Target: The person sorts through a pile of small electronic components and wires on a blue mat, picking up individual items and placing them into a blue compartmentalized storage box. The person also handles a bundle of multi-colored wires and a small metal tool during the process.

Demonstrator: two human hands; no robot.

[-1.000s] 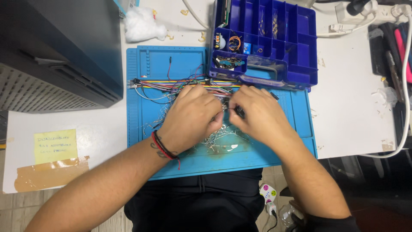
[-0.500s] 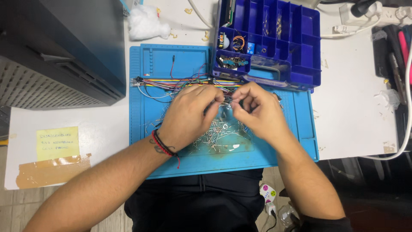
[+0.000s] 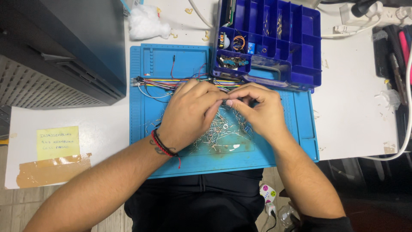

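My left hand (image 3: 191,114) and my right hand (image 3: 259,109) meet fingertip to fingertip above a blue work mat (image 3: 152,111). Both pinch a thin jumper wire (image 3: 225,91) from the bundle of coloured wires (image 3: 161,83) that runs across the mat's upper half. Beneath my hands lies a heap of small metal pins and wire clippings (image 3: 223,131). A red and black cord band circles my left wrist. What sits right between my fingertips is too small to make out.
A dark blue compartment box (image 3: 300,47) with small parts overlaps the mat's far right corner. A black computer case (image 3: 60,47) stands at the left. A yellow note (image 3: 58,142) and brown tape lie on the white table. White stuffing (image 3: 145,22) is at the back. Cables and tools line the right edge.
My hands have stayed together over the mat while the fingers shifted slightly on the wire. The camera view moved a little, so the mat and box sit further right.
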